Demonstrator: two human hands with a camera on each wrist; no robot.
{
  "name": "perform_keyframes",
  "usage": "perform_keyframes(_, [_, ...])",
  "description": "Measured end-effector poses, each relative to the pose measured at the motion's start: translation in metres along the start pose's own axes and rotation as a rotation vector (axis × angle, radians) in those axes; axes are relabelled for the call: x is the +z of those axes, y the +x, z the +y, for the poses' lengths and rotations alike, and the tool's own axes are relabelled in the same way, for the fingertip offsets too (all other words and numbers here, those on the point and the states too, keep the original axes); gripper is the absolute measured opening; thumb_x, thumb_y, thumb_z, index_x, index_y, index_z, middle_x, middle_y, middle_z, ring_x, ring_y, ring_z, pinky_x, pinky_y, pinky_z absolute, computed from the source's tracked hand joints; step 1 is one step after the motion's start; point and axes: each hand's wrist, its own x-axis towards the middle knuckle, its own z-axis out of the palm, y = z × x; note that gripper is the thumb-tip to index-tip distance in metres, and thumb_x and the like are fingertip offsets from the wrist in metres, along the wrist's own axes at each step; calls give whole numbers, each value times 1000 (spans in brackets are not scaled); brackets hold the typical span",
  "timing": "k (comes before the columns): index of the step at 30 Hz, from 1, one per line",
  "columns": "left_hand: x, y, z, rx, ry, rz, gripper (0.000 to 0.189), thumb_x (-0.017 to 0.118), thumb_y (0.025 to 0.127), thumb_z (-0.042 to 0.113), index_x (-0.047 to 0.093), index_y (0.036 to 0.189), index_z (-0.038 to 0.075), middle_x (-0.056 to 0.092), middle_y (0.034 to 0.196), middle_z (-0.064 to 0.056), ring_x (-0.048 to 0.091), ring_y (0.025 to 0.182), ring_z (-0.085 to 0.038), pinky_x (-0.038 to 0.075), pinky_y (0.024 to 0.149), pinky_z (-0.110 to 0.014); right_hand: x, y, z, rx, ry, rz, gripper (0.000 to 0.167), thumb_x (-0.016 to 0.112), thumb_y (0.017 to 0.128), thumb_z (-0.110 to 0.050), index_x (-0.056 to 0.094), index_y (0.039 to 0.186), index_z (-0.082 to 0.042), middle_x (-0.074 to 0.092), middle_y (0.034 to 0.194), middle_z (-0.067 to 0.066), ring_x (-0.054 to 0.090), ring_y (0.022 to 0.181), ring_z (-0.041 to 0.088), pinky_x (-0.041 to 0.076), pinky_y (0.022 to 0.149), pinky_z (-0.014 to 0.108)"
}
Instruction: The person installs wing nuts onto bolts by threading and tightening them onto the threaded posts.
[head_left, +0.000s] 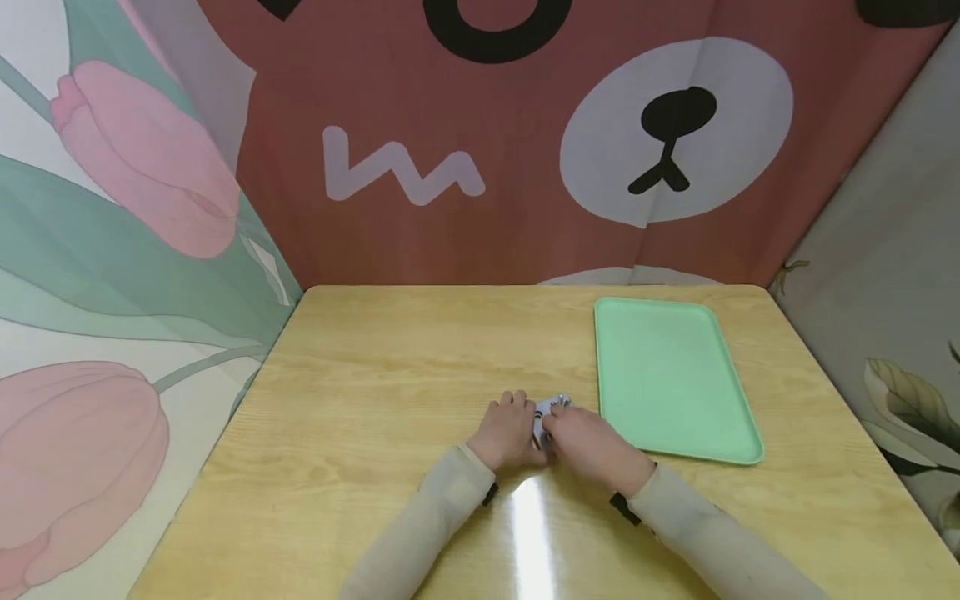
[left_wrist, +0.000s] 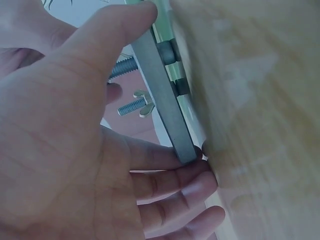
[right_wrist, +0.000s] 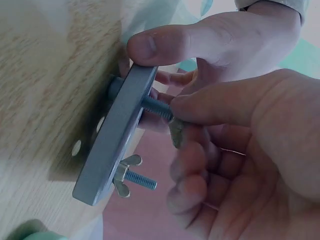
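A thick grey metal plate (right_wrist: 112,137) with bolts through it is held on edge, close over the table. My left hand (head_left: 512,429) grips it, thumb on one end and fingers at the other, as the left wrist view shows. My right hand (head_left: 588,442) pinches a wing nut (right_wrist: 176,134) at the end of one threaded bolt (right_wrist: 156,107). On the other bolt, a second wing nut (right_wrist: 120,181) sits against the plate, with thread sticking out past it. Bolt heads (left_wrist: 167,52) protrude from the plate's table-facing side.
A light green tray (head_left: 667,375) lies right of the hands on the wooden table (head_left: 390,375). Behind the table hangs a red-brown cloth (head_left: 517,233) with a bear print. Patterned fabric (head_left: 112,417) borders the left side.
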Motion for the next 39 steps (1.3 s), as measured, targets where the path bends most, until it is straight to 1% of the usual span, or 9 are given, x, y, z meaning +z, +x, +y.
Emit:
perform_keyframes(6, [-6,3,-4,-8,2,-16,74,63,71,69,56,110,7,48,95,-3,45,84,-18,44,69,-33,-5,5,3,-21,-17,101,10,69,84,-8,64,75,-7,47,76,2,43,66,15,41,55,26])
perform_keyframes(11, [-6,3,-4,-6,5,-34,74,64,71,68,56,113,7,48,98,-4,46,87,-19,45,71,-34,-3,8,2,-22,1,105,10,68,85,-8,63,76,-7,49,76,0,46,67,14,43,57,27])
perform_keyframes(14, [-7,3,-4,-10,-14,-39,73,66,71,67,56,115,10,49,100,-3,46,89,-19,45,72,-35,-1,8,2,-25,27,116,5,66,86,-7,62,89,-6,55,76,1,52,66,14,46,56,29])
perform_keyframes(18, [-8,2,-4,-16,-29,-38,71,67,70,66,57,115,12,48,100,-3,46,89,-19,45,72,-34,-1,7,2,-43,43,119,18,64,88,-7,59,105,-7,57,75,1,54,61,14,46,52,30])
perform_keyframes(20, [-8,2,-3,-14,-15,-31,71,67,69,67,57,113,11,49,100,-3,47,89,-19,45,72,-34,-4,6,3,-56,43,100,14,64,88,-7,60,101,-8,55,74,0,51,61,12,44,52,29])
perform_keyframes(24, [-7,3,-4,-11,16,-30,70,68,69,64,56,110,8,49,99,-4,47,89,-20,45,72,-35,-9,4,4,-85,52,49,5,65,83,-5,61,84,-9,51,72,-2,46,60,10,42,54,27])
perform_keyframes(29, [-5,4,-4,-13,17,-34,71,68,69,63,56,112,7,49,99,-4,47,90,-19,46,73,-35,-12,4,2,-72,66,7,6,65,78,-2,62,78,-7,52,72,-2,45,60,9,43,56,29])
perform_keyframes(35, [-6,2,-2,-3,5,-36,72,65,70,67,56,108,8,48,96,-4,46,86,-19,45,70,-34,-9,4,4,-24,42,44,11,67,83,-5,62,73,-9,51,72,-2,46,61,10,43,55,26])
perform_keyframes(39, [-5,2,-1,3,18,-38,71,64,71,68,56,109,8,47,96,-4,46,85,-19,45,69,-34,-6,5,5,-25,15,84,10,69,83,-8,65,74,-9,47,74,-1,44,65,12,42,55,26])
